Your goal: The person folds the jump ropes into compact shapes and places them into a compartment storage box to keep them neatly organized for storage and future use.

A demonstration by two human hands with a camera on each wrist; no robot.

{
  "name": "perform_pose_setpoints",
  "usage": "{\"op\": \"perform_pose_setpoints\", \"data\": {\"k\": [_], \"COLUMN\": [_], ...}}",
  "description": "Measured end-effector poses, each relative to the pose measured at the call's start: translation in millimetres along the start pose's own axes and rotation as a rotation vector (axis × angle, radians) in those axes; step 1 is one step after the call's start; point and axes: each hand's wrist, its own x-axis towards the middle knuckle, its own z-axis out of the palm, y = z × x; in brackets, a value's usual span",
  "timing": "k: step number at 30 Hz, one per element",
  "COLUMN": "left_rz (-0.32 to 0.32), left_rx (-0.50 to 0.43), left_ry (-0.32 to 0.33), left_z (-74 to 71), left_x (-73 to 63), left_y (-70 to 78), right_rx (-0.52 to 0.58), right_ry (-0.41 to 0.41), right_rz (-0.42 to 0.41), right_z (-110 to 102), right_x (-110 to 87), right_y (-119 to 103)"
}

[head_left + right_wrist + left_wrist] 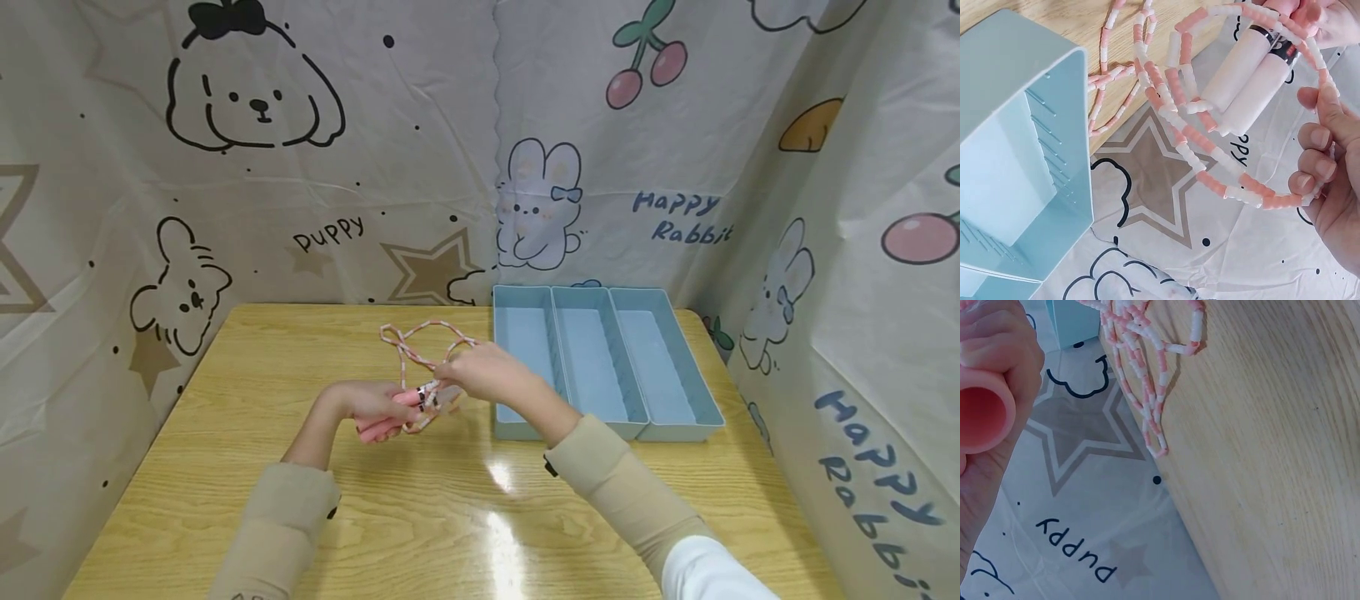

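A jump rope with two pink handles (pixel 1250 94) and a pink-and-white beaded cord (pixel 1213 182) is in both hands over the table. My left hand (pixel 370 401) grips the two handles together, side by side. One handle's hollow end (pixel 1005 425) faces the camera in the left wrist view. With curled fingers, my right hand (pixel 486 372) holds part of the cord beside the handles' far ends. A loop of cord hangs around the handle ends in the right wrist view. More cord lies in loose loops on the table beyond the hands.
Three long light blue compartments (pixel 678 432) stand side by side at the table's back right, close to my right forearm. The wooden table (pixel 420 525) ends at a printed cloth (pixel 420 167) that hangs behind it and along both sides.
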Motion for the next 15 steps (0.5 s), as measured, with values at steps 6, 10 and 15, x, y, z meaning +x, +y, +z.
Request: {"op": "perform_pose_setpoints", "data": {"k": [6, 10, 15], "left_rz": [-0.003, -0.001, 0.004], "left_rx": [0.099, 0.151, 0.182], "left_ry": [0.003, 0.015, 0.017], "left_z": [1.9, 3.1, 6.8], "left_x": [0.1, 0.0, 1.4], "left_y": [6.8, 10.3, 15.1], "right_rx": [0.036, 0.079, 0.088], "right_ry": [0.020, 0.017, 0.008], "right_rz": [-0.027, -0.043, -0.050], "right_z": [0, 0, -2], "right_x": [1.1, 2.0, 3.6], "right_y": [-1, -2, -3]}}
